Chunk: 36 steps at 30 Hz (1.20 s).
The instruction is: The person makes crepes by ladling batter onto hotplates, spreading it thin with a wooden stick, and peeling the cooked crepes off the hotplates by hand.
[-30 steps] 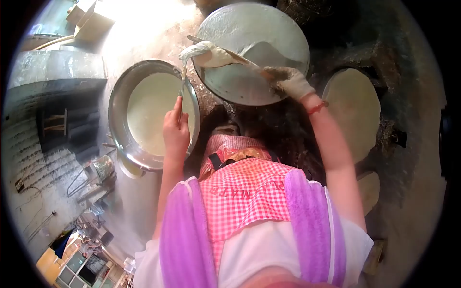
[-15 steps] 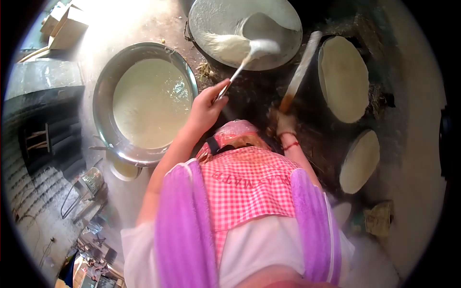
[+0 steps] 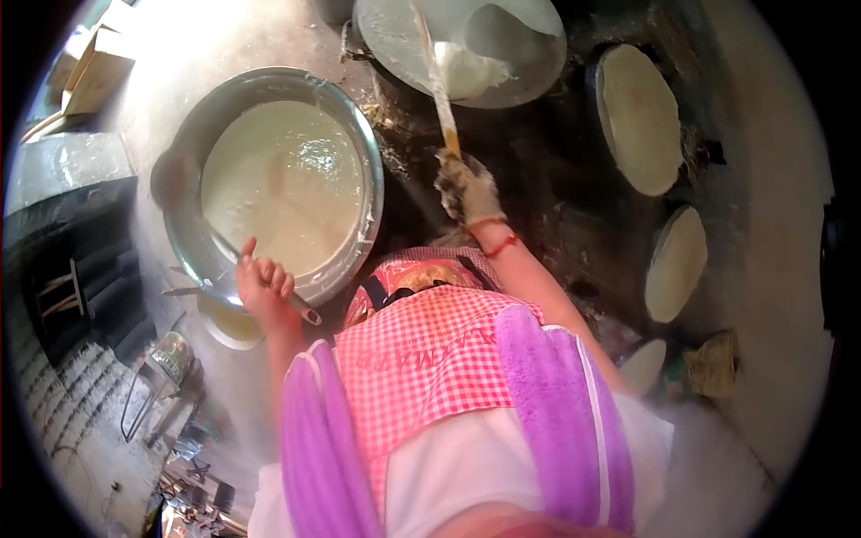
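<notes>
Nearest you, below your checked apron (image 3: 430, 368) and purple towel (image 3: 569, 412) as you look down, nothing is being handled. Your left hand (image 3: 265, 289) is closed around the handle of a ladle (image 3: 224, 245); the ladle's far end is blurred at the left side of the metal basin (image 3: 376, 184), so you can't tell whether it carries anything. The basin holds plenty of white batter (image 3: 278, 193), so by the look of it much remains to be used.

Your gloved right hand (image 3: 467, 190) grips a flat stick (image 3: 437, 81) by its brownish end, and the pale, coated length reaches out over the round pan (image 3: 392, 43). On that pan sits a thick white mound (image 3: 468, 72), gathered in one patch rather than levelled; you would judge the spreading there not yet done.

Off to your right, a large pale round (image 3: 640, 121) and a smaller pale round (image 3: 678, 264) look evenly covered, so their spreading seems complete; whether they are cooked, you can't tell. A third round (image 3: 644, 366) is partly hidden.
</notes>
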{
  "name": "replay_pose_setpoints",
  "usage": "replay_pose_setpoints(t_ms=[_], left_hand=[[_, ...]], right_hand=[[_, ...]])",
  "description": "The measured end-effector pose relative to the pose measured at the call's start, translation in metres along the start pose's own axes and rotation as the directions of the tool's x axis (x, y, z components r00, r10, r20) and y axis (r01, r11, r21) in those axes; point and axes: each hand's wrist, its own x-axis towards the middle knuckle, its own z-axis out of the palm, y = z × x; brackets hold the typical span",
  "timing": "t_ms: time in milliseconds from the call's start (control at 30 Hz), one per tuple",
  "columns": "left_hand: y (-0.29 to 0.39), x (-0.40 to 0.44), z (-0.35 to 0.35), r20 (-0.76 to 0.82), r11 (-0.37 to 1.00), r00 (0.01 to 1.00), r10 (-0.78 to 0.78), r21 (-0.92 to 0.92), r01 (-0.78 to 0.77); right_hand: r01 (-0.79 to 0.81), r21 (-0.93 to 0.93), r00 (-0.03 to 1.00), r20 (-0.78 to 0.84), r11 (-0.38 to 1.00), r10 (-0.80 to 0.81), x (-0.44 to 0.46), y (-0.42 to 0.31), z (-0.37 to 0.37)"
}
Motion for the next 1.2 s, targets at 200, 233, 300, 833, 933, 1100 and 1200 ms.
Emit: replay_pose_setpoints(t_ms=[200,233,300,833,933,1100,1200], left_hand=[[-0.008,-0.007,-0.003,-0.056,0.998,0.998,-0.038,-0.048,0.035],[-0.008,-0.01,0.004,-0.026,0.998,1.0,-0.014,-0.064,0.012],[-0.008,-0.017,0.019,0.009,0.996,1.0,0.017,-0.093,-0.016],[-0.045,-0.064,0.119,0.25,0.991,0.968,-0.007,-0.125,0.039],[-0.043,-0.08,0.144,0.22,0.985,0.974,-0.056,-0.146,0.09],[-0.04,-0.091,0.143,0.228,0.999,0.974,-0.007,-0.048,0.018],[-0.045,-0.092,0.152,0.064,0.986,0.996,0.056,0.151,-0.065]], right_hand=[[-0.01,-0.258,0.991,-0.128,0.966,-0.024,-0.013,-0.061,-0.095],[-0.08,-0.251,0.994,-0.088,0.965,0.06,-0.008,-0.08,-0.104],[-0.094,-0.269,0.995,-0.067,0.958,0.079,0.016,-0.104,-0.124],[0.0,-0.371,0.999,0.043,0.929,0.017,0.08,-0.169,-0.157],[-0.025,-0.465,0.992,0.096,0.885,0.078,0.1,-0.189,-0.118],[0.313,-0.16,0.936,0.218,0.936,-0.276,0.042,-0.176,-0.166],[0.286,0.099,0.946,0.132,0.953,-0.297,0.064,-0.132,-0.191]])
